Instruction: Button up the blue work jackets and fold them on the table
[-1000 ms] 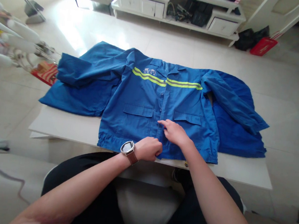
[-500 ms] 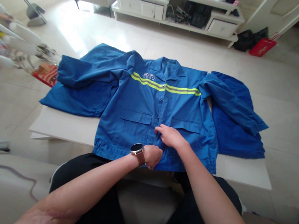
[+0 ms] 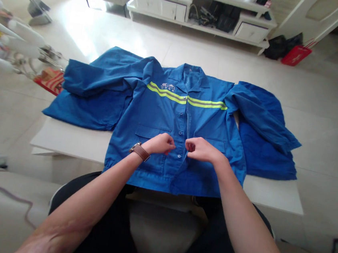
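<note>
A blue work jacket [image 3: 158, 113] lies face up, its collar away from me and yellow-and-grey reflective stripes across the chest. Its button front is parted in the lower half, with several buttons showing along one edge. My right hand [image 3: 202, 149] is closed on the edge of the jacket's right-hand front flap, which is lifted a little. Just left of the buttons, over a pocket, my left hand [image 3: 161, 143] has its fingers curled together; whether cloth is between them is hidden. A brown-strapped watch [image 3: 140, 151] is on my left wrist.
More folded blue cloth [image 3: 89, 110] lies under both sleeves. All of it rests on a low white table [image 3: 67, 140]. White rods of a rack [image 3: 24, 33] stand at the left. Beyond the floor are a white cabinet [image 3: 157, 6] and a red bag [image 3: 296, 55].
My left hand has moved up from the hem to beside the buttons. My right hand has shifted slightly right, and the jacket's front has parted, baring a lower button.
</note>
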`<state>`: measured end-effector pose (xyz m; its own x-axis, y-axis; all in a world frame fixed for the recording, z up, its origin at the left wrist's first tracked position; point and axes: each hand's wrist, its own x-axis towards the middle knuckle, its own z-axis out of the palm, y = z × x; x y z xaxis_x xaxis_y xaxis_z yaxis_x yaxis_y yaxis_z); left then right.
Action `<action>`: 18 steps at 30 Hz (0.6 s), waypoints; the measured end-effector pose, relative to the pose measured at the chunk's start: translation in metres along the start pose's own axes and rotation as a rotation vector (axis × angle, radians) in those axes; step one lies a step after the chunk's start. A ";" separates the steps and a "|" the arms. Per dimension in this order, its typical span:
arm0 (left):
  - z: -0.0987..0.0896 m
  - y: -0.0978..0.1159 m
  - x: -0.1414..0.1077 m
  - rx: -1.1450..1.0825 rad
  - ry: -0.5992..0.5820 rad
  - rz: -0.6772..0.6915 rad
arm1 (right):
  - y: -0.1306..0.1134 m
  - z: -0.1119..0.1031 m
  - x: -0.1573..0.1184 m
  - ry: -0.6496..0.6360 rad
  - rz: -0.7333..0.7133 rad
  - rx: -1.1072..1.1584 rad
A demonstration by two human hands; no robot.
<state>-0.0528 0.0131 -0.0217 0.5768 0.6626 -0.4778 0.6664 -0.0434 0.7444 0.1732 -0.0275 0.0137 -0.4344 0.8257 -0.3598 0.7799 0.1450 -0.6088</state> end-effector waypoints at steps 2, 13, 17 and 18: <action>0.009 0.003 0.002 -0.086 -0.006 0.023 | 0.002 -0.001 -0.003 0.044 0.014 0.064; 0.044 0.016 0.019 -0.379 -0.051 0.076 | 0.005 0.004 -0.011 0.160 0.042 0.249; 0.039 0.018 0.021 -0.457 -0.006 -0.031 | 0.007 -0.005 -0.012 0.161 0.132 0.065; 0.038 0.020 0.020 -0.481 0.002 -0.049 | 0.008 -0.007 -0.012 0.149 0.166 0.008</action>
<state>-0.0097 -0.0034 -0.0337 0.5489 0.6567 -0.5172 0.3988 0.3381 0.8524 0.1875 -0.0327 0.0178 -0.2288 0.9095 -0.3471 0.8314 -0.0029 -0.5556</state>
